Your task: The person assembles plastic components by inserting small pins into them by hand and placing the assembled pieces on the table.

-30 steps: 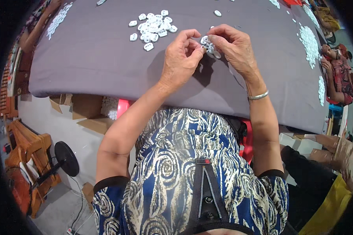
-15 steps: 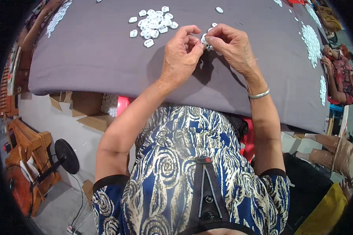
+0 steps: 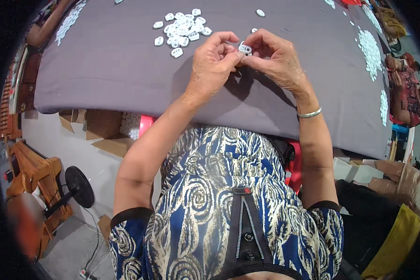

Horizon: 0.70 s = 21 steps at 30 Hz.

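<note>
Both hands meet over a grey cloth-covered table (image 3: 107, 74). My left hand (image 3: 213, 65) and my right hand (image 3: 276, 58) pinch one small white plastic piece (image 3: 244, 48) between their fingertips, just above the cloth. A silver bangle (image 3: 309, 113) sits on my right wrist. A pile of several similar white pieces (image 3: 182, 29) lies on the cloth to the upper left of my left hand. One loose white piece (image 3: 260, 12) lies farther back, beyond my right hand.
More heaps of white pieces (image 3: 369, 46) lie along the table's right side, with another heap (image 3: 70, 21) at the far left. A person in red (image 3: 406, 88) sits at the right. Cardboard boxes (image 3: 105, 128) and a wooden frame (image 3: 30, 170) stand on the floor at left.
Both hands stay together on the small white piece; the fingers shift only slightly. The view has tilted a little, so the table sits lower in the picture.
</note>
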Each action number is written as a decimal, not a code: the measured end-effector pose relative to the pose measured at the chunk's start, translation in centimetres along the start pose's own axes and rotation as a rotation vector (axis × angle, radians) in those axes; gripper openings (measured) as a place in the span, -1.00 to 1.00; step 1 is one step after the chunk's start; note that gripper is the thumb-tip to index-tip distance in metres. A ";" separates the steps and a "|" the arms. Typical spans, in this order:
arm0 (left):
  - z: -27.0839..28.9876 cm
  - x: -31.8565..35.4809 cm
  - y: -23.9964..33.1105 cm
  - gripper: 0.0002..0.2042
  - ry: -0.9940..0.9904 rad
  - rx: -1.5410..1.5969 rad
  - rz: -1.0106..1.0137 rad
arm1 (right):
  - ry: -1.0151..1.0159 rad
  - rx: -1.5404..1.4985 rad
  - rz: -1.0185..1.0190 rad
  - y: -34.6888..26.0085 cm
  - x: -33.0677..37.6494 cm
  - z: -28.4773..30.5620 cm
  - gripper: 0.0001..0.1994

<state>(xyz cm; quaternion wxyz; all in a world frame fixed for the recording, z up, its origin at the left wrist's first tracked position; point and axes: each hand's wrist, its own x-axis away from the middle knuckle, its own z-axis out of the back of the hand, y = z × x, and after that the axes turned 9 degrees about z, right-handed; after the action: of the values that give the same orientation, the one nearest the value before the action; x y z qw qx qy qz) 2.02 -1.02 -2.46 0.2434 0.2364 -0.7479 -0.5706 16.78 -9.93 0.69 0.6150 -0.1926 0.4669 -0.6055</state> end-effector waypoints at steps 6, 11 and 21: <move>0.6 -0.2 0.7 -0.79 -0.098 0.090 -0.011 | 0.054 0.022 0.068 -0.2 0.0 -0.1 -0.80; 1.1 -0.4 2.0 -0.79 -0.150 0.086 0.031 | 0.079 0.068 0.139 -0.2 0.1 -0.2 -0.80; 0.8 -0.3 1.2 -0.76 -0.127 -0.016 -0.017 | 0.046 0.131 0.203 -0.5 0.1 -0.3 -0.75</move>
<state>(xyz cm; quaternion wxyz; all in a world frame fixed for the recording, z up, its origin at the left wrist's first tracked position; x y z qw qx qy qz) 1.64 0.10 -1.49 0.1926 0.2041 -0.7551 -0.5925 16.20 -10.01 0.91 0.6736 -0.0897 0.4574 -0.5736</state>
